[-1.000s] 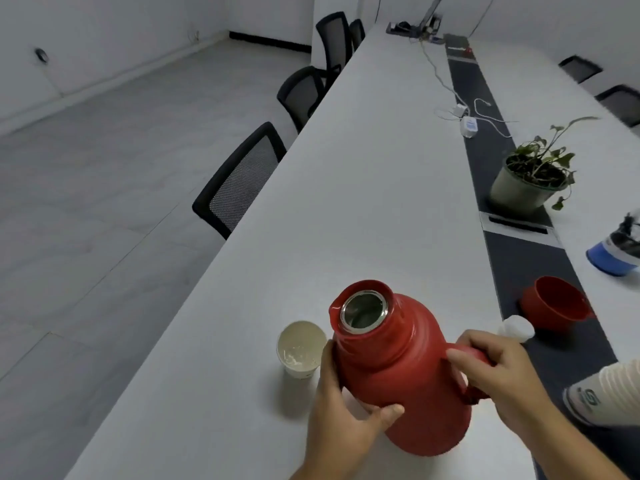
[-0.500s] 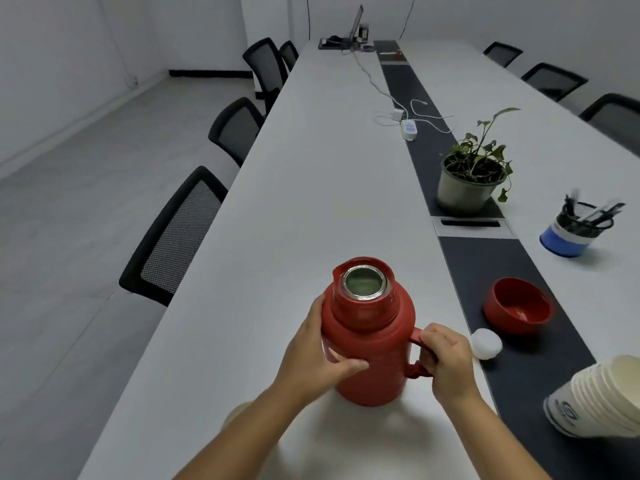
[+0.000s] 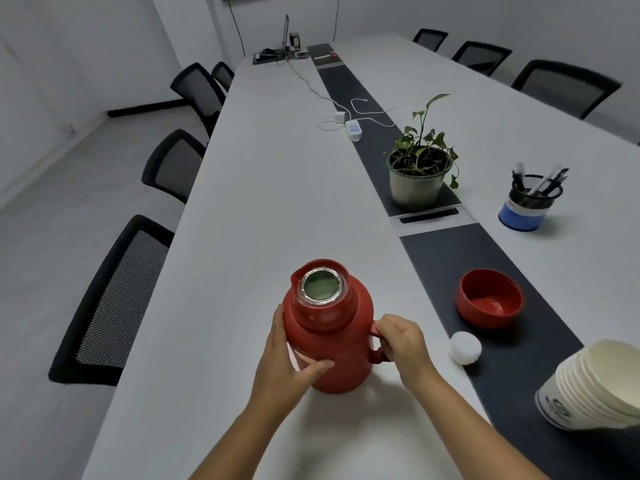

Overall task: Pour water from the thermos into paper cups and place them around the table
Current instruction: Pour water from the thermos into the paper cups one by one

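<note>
Red thermos [image 3: 332, 344] upright, uncapped; likely heavy, glossy, slippery. Right hand [image 3: 403, 342] fingers clamped on handle; left hand [image 3: 284, 362] fingers cupping body.

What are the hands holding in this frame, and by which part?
Both hold the red thermos: the right hand grips its side handle, and the left hand holds the side of its body.

dark logo on the stack of paper cups [image 3: 588, 393], too blurred to read, no other text legible
</note>
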Motion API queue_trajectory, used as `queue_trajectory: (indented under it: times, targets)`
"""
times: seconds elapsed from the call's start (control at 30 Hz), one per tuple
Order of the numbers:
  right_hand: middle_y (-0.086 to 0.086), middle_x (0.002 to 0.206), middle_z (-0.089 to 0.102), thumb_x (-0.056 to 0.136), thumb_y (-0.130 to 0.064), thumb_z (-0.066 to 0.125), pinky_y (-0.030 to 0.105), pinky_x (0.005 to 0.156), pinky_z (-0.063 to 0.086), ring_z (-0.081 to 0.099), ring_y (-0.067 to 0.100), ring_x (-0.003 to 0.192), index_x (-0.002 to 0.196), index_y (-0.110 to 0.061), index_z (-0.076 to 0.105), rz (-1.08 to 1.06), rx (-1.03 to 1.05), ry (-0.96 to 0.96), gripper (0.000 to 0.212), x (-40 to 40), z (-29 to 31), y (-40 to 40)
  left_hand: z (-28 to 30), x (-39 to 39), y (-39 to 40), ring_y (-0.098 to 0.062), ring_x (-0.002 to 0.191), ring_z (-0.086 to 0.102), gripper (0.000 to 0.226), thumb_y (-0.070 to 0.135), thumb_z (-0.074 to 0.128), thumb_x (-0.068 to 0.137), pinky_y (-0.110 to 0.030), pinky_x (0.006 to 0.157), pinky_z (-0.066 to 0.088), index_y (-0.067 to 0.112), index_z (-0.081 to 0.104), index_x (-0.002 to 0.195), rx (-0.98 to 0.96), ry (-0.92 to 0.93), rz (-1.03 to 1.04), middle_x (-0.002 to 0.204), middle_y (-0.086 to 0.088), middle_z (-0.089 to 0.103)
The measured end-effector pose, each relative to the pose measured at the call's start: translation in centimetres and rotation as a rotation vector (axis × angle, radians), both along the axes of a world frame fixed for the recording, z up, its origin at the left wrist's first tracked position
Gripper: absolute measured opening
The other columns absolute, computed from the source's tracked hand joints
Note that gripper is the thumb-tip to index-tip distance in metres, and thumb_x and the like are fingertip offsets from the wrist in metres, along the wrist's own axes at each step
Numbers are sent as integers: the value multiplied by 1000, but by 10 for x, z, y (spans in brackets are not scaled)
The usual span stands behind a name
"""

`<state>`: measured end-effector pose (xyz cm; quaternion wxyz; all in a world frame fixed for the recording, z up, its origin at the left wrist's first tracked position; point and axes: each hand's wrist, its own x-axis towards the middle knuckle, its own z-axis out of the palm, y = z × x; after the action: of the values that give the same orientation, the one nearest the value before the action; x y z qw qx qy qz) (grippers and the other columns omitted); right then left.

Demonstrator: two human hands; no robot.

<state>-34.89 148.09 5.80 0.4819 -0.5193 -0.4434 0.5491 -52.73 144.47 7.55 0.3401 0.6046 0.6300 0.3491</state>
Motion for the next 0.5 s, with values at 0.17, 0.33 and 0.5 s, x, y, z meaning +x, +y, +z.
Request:
queue_trajectory:
  times: [0.17,0.33,0.5]
  targets:
    - [-7,76,53,85,-13,57,33,76,43,54,23,81,76,-15,58,-40,133,-312,10,19,10,-25,8,16,-29,-14,134,33,86,27,68,79,-31,104,36,22,11,144,-40,156,43,148,3,30]
    - [-3,93,55,81,3,58,29,83,43,53,20,94,90,-2,62,-211,295,-542,11,80,22,-98,-4,46,-85,-9,137,23,67,25,56,88,-10,100,18,17,17,143,-46,321,-104,151,4,22]
    - [14,95,57,75,-11,59,27,76,39,47,16,94,88,1,64,-433,372,-863,19,167,39,-159,-11,105,-107,-9,132,32,57,27,54,89,-19,106,29,20,27,139,-36,230,-265,146,7,31]
